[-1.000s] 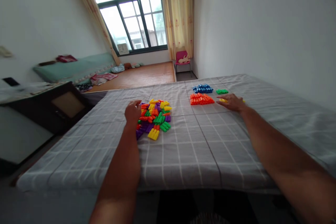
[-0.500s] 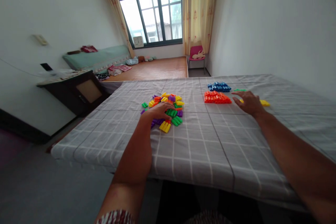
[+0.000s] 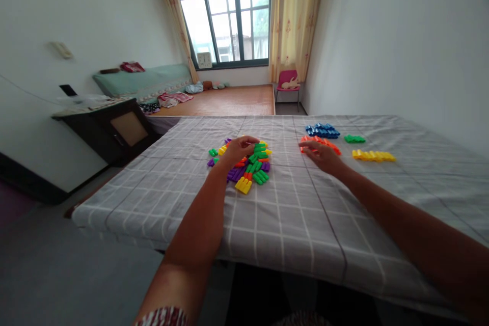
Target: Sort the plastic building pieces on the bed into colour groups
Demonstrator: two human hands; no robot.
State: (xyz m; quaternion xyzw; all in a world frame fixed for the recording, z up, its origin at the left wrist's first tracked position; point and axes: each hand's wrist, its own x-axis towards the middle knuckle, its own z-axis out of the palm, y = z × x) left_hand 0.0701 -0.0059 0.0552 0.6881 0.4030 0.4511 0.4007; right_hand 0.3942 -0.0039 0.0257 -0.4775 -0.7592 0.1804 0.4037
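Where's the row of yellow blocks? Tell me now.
In the head view, the yellow row lies toward the right of the cloth, just in front of the green row and right of the right hand.

White walls (image 3: pixel 382 35) flank a bright, dark-framed window (image 3: pixel 225 25), yellow curtains (image 3: pixel 293 20) and a pink chair (image 3: pixel 286 78).

**Left hand (image 3: pixel 237 152) at mixed pile (image 3: pixel 236 174), right hand (image 3: pixel 325 158) by orange blocks (image 3: pixel 323 140)**

The left fingers (image 3: pixel 249 139) bend beside green blocks (image 3: pixel 260 155); whether they grip one is unclear. The right fingers are spread, partly hiding the orange group. Blue blocks (image 3: pixel 323 131), a small green row (image 3: pixel 355 139) and a yellow row (image 3: pixel 373 156) lie nearby on the counter (image 3: pixel 267 229).
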